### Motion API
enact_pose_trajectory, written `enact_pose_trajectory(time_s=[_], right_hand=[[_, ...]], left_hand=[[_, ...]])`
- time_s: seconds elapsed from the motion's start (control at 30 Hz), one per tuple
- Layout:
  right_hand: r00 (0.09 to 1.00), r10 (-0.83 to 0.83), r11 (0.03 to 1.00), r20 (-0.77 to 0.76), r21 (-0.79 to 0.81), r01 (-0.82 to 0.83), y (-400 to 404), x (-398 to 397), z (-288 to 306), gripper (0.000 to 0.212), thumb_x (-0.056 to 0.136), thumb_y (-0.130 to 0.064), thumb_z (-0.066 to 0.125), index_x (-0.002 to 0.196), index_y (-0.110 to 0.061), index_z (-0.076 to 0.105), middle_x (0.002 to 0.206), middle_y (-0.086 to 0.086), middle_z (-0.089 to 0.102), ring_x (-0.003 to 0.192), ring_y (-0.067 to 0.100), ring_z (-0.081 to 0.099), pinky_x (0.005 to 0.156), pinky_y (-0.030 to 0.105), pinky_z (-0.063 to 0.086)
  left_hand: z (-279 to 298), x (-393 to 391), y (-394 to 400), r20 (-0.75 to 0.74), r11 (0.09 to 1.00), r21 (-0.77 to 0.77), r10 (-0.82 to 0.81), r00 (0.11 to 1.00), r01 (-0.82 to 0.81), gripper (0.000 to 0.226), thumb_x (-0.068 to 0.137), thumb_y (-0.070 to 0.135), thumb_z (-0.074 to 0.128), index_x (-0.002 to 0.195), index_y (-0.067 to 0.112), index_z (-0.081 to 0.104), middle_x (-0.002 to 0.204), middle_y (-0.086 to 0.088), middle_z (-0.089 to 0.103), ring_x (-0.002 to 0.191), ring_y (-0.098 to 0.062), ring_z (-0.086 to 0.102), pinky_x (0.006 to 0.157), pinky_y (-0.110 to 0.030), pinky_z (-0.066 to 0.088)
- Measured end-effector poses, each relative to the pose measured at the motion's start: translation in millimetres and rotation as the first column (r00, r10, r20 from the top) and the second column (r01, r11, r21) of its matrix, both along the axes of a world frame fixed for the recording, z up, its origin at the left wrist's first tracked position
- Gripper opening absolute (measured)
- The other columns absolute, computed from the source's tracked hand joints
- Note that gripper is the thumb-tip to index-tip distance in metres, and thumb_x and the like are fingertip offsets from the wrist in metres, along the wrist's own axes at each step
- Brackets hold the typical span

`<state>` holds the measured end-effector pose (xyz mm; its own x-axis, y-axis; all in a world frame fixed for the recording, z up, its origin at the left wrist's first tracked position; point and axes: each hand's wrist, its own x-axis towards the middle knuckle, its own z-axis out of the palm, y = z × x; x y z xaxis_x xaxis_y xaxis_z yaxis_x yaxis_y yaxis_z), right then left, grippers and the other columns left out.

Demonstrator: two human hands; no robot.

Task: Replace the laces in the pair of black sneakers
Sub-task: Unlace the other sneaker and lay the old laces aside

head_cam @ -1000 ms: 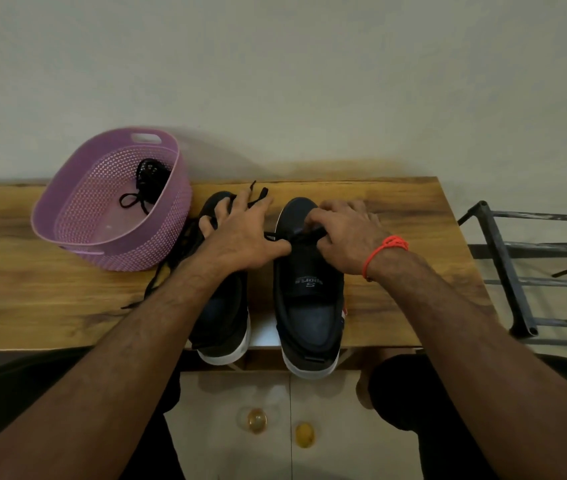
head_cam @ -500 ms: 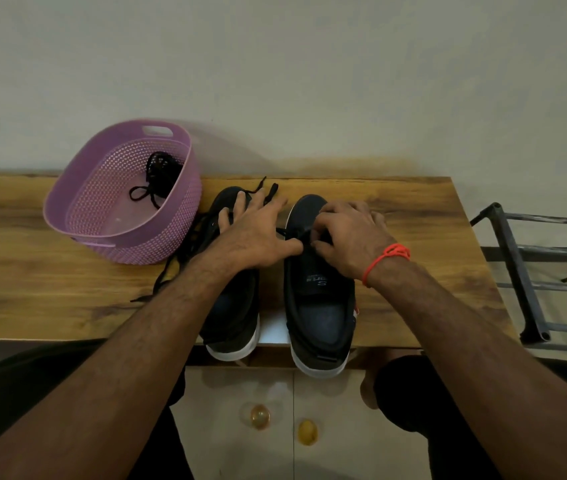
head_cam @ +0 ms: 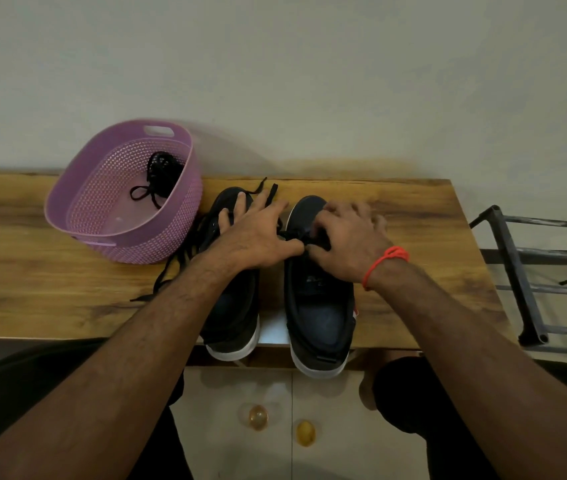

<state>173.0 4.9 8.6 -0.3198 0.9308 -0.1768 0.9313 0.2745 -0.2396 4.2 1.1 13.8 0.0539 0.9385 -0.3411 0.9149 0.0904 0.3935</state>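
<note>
The pair of black sneakers is set side by side on the wooden table (head_cam: 413,244), heels overhanging the near edge and toes aimed away toward the wall, so that each long axis runs straight out from the person. The right sneaker (head_cam: 320,306) lies directly under the right hand (head_cam: 348,240), which is curled over its lacing area; a black lace (head_cam: 289,233) appears to be pinched there, though the fingertips are hidden and the exact grip cannot be made out. The left hand (head_cam: 258,237) is laid with fingers spread over the left sneaker (head_cam: 233,306), its thumb stretched across the gap to meet the right hand at the lace. The two hands are thus brought together over the right shoe's eyelets, and the right hand is judged the nearer for any pull, which would be drawn across the shoe, at right angles to its length. Loose lace trails from the left sneaker toward the purple basket (head_cam: 102,188), in which a bundled lace (head_cam: 161,171) is lying.
</note>
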Motion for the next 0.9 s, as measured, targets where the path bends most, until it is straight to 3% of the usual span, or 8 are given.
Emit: enact_pose_trajectory(time_s=[0.17,0.27,0.33,0.43,0.57,0.63,0.77,0.9], right_hand=[[0.998,-0.013,0.998,-0.064,0.059,0.017,1.2,-0.8,1.7,0.01,0.093,-0.039,0.057,0.092,-0.03,0.058,0.133,-0.006,0.05,0.13,0.025,0.036,0.104,0.051,0.032],[0.95,-0.227,0.969,-0.214,0.052,0.243,8.1,8.2,7.5,0.016,0.085,-0.036,0.061,0.077,-0.023,0.057,0.099,-0.005,0.06,0.102,0.023,0.055,0.089,0.043,0.045],[0.862,-0.377,0.908,-0.338,0.051,0.417,14.2,19.4,14.1,0.017,0.083,-0.036,0.06,0.076,-0.022,0.055,0.086,-0.001,0.061,0.087,0.025,0.059,0.082,0.048,0.053],[0.865,-0.396,0.881,-0.307,0.138,0.452,20.5,35.8,19.9,0.014,0.086,-0.037,0.057,0.08,-0.025,0.054,0.092,-0.001,0.061,0.093,0.027,0.058,0.084,0.052,0.053],[0.985,-0.147,0.987,-0.094,0.044,0.152,16.1,26.5,9.1,0.026,0.09,-0.045,0.056,0.114,-0.035,0.058,0.143,-0.002,0.046,0.134,0.03,0.035,0.107,0.053,0.033],[1.0,-0.02,1.0,0.005,-0.014,0.02,7.3,11.8,2.1,0.033,0.093,-0.052,0.055,0.121,-0.035,0.057,0.153,-0.002,0.034,0.141,0.031,0.023,0.111,0.054,0.025],[0.999,0.036,0.997,0.034,0.066,-0.039,-1.0,-0.7,-0.1,0.023,0.097,-0.043,0.052,0.109,-0.027,0.063,0.146,-0.003,0.042,0.138,0.028,0.027,0.108,0.052,0.027],[0.963,-0.23,0.963,-0.137,0.112,0.246,8.6,15.0,12.9,0.015,0.089,-0.037,0.055,0.082,-0.023,0.058,0.11,0.0,0.059,0.108,0.028,0.052,0.093,0.049,0.047]], left_hand=[[-1.5,-0.2,0.5,-0.005,1.0,0.007,0.001,1.0,-0.001,0.089,0.086,0.05,0.069,0.159,0.037,0.02,0.17,0.002,-0.003,0.154,-0.031,-0.015,0.122,-0.058,-0.006],[-1.9,-0.3,0.8,0.001,1.0,0.007,0.001,1.0,-0.001,0.09,0.086,0.051,0.069,0.159,0.037,0.019,0.17,0.002,-0.003,0.154,-0.031,-0.015,0.122,-0.058,-0.006],[-1.7,-0.4,0.3,-0.003,1.0,0.006,0.0,1.0,0.0,0.091,0.086,0.052,0.07,0.159,0.036,0.018,0.17,0.002,-0.004,0.154,-0.031,-0.015,0.122,-0.058,-0.006],[-2.1,-1.3,0.9,-0.005,1.0,0.006,-0.002,1.0,0.002,0.092,0.086,0.053,0.069,0.16,0.036,0.017,0.17,0.002,-0.004,0.154,-0.031,-0.014,0.121,-0.058,-0.006],[-2.5,0.8,1.6,-0.018,1.0,0.01,-0.01,1.0,0.01,0.092,0.086,0.053,0.069,0.16,0.036,0.016,0.17,0.001,-0.004,0.154,-0.032,-0.014,0.121,-0.058,-0.006],[-2.1,1.0,1.2,-0.019,1.0,0.011,-0.013,1.0,0.013,0.092,0.086,0.053,0.069,0.16,0.037,0.016,0.17,0.001,-0.004,0.154,-0.032,-0.014,0.121,-0.058,-0.006],[-0.8,0.6,0.1,-0.017,1.0,0.004,-0.003,1.0,0.003,0.092,0.086,0.052,0.069,0.16,0.037,0.016,0.17,0.002,-0.004,0.154,-0.032,-0.014,0.122,-0.058,-0.006],[-0.8,-0.3,-0.5,-0.015,1.0,0.004,-0.002,1.0,0.002,0.092,0.087,0.052,0.069,0.16,0.036,0.016,0.17,0.001,-0.004,0.154,-0.032,-0.014,0.122,-0.058,-0.006]])
